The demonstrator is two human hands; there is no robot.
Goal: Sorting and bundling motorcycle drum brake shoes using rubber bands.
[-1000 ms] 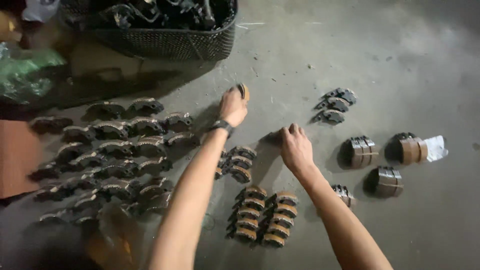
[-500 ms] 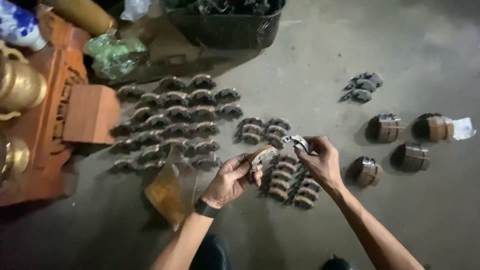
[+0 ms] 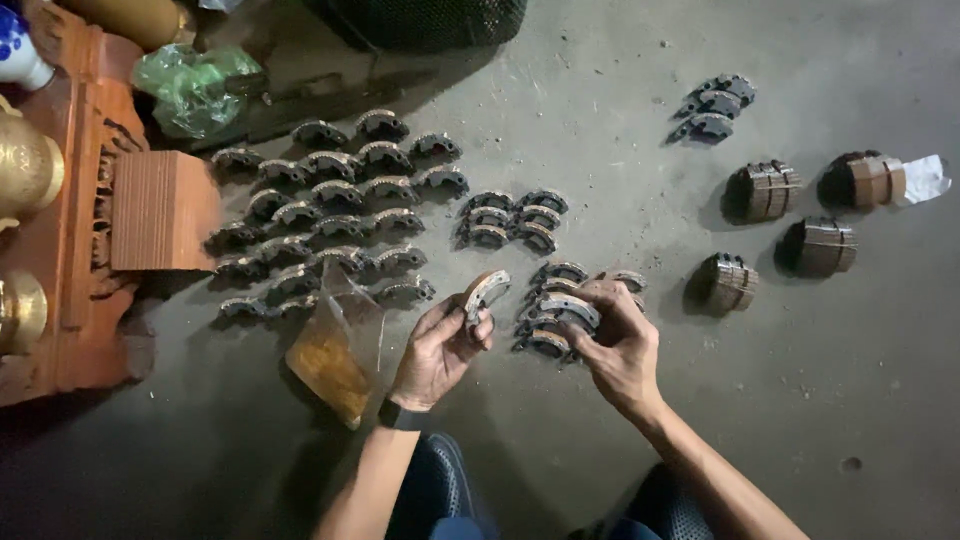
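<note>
Above concrete floor (image 3: 800, 420), left hand (image 3: 440, 345) gripping curved grey brake shoe (image 3: 484, 292), right hand (image 3: 622, 345) clutching another brake shoe (image 3: 568, 306)

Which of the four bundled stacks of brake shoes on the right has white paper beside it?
The far-right bundled stack in the upper row: a white scrap of paper lies against its right side. The other three bundles have none.

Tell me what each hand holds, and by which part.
The left hand pinches a curved brake shoe by its lower end. The right hand grips another brake shoe by its right end.
</note>
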